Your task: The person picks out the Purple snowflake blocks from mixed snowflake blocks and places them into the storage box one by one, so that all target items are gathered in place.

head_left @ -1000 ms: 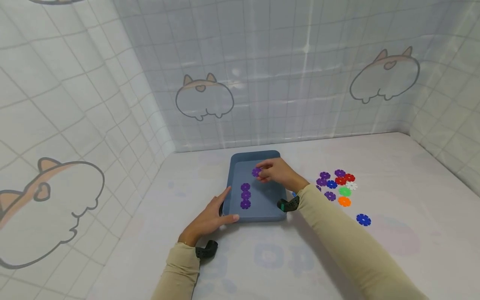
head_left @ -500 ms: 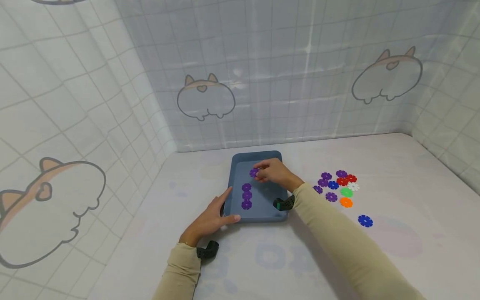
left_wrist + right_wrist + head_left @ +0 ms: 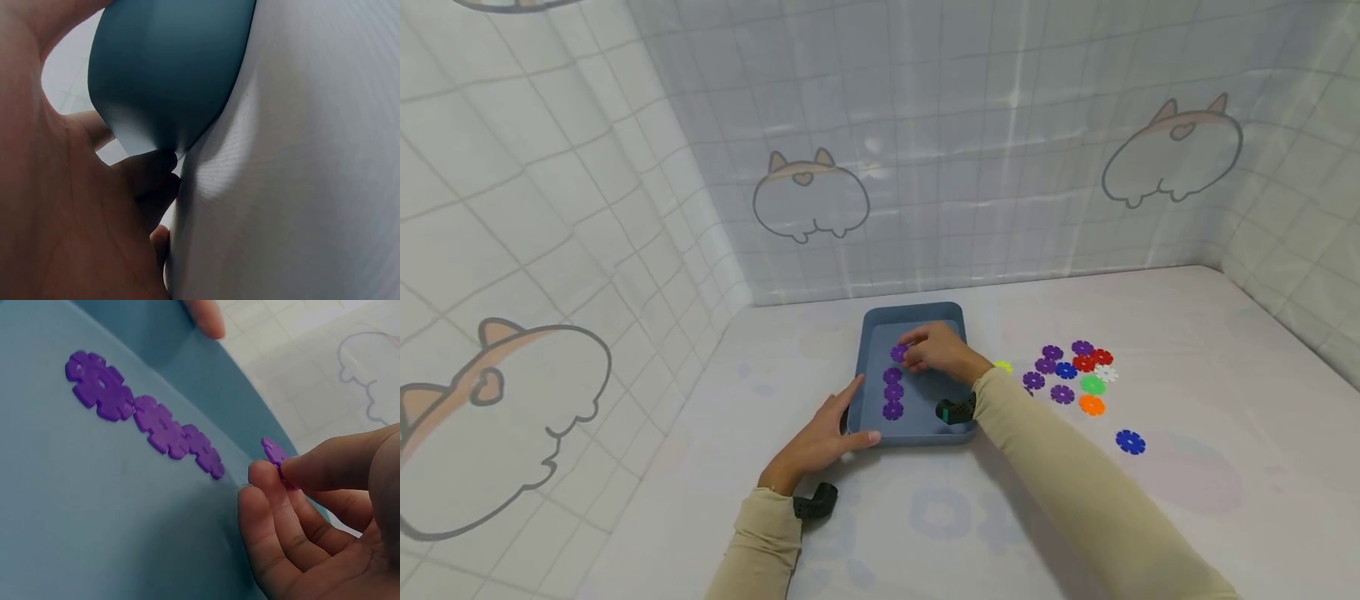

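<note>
A blue-grey tray (image 3: pixel 922 427) holds a short row of 3 purple snowflake building discs (image 3: pixel 892 392) along its left side. Over the far end of that row, my right hand (image 3: pixel 942 353) pinches another purple disc (image 3: pixel 273 452) between thumb and fingertips. In the right wrist view this disc is tilted, apart from the three that lie linked edge to edge. My left hand (image 3: pixel 814 442) grips the tray's near left corner, thumb at the front rim and fingers along the left wall. Bent fingers (image 3: pixel 147 172) press against the tray's outer side in the left wrist view.
Right of the tray lie loose discs: several purple ones (image 3: pixel 1062 394), red (image 3: pixel 1083 363), white (image 3: pixel 1106 373), green (image 3: pixel 1093 384), orange (image 3: pixel 1092 405) and blue (image 3: pixel 1131 442). A yellow one (image 3: pixel 1002 367) shows beside the right sleeve. Tile-patterned walls (image 3: pixel 985 208) enclose the table's back and sides.
My right hand has moved left and slightly nearer with the purple disc, bringing it to the row's far end. The left hand has stayed at the tray's corner.
</note>
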{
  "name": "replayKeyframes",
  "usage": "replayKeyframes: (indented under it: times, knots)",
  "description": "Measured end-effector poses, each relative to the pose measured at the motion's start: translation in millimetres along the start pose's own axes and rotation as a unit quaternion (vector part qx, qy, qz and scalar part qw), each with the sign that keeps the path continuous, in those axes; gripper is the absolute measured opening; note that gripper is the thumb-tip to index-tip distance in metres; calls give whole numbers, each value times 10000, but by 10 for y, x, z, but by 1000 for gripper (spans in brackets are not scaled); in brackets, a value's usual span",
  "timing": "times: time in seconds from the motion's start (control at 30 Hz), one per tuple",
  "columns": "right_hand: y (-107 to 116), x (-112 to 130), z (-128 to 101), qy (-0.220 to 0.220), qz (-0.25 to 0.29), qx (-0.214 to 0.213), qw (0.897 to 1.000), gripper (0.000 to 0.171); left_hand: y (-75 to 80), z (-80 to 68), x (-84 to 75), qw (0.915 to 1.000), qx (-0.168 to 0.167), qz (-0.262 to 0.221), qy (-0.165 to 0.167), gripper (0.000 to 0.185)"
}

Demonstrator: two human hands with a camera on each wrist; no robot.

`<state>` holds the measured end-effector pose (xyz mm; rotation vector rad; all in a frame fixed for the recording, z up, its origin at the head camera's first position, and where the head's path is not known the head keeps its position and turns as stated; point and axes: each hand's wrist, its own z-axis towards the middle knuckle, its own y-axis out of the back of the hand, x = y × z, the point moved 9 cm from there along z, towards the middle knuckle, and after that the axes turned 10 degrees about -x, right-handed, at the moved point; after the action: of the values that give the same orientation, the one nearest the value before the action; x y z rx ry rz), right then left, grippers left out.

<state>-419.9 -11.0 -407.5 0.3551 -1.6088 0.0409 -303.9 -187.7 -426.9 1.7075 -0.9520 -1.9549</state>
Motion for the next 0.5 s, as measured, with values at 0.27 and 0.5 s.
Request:
replayKeyframes:
  times: [0.27, 0.5]
  knots:
    - [-40, -26, 66, -63, -449, -46, 9990, 37, 1, -20, -26, 10000, 24, -70, 53, 97]
    - [-85, -16, 122, 42, -822, -62, 9966, 37, 12, -25, -36, 9999, 23, -97, 40, 96]
